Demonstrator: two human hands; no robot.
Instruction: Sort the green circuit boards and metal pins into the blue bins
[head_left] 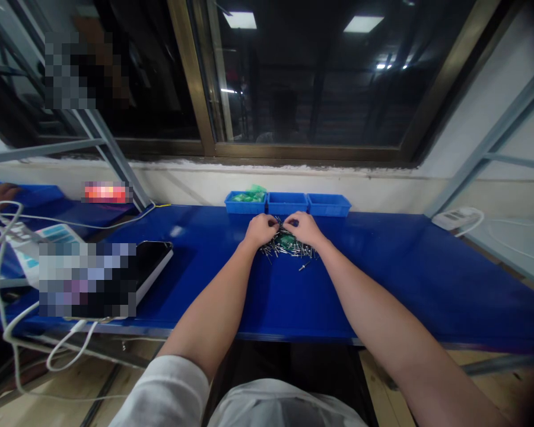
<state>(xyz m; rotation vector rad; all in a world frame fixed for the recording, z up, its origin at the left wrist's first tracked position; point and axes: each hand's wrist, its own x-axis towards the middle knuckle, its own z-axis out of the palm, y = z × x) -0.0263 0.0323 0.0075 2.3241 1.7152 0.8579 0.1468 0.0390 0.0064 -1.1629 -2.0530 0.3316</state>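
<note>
A loose heap of thin metal pins that look like blind rivets [303, 250] lies on the blue table, spread around a piece of green material [287, 240]. My left hand [262, 230] is at the heap's left back edge, its fingers curled together among the pins. Mirroring it, my right hand [303, 228] bends its thumb and fingers into a pinch at the right back edge. The two hands are close but apart. What sits between the fingertips is too small to make out. One single rivet [302, 267] lies a little in front of the heap.
Three blue bins stand along the wall: the left bin [245, 207] holds green plastic bags, beside a middle bin [287, 204] and a right bin [329, 206]. A phone-like device [153, 255] and white cables [4, 332] occupy the left. Another person's hand [0, 194] shows far left.
</note>
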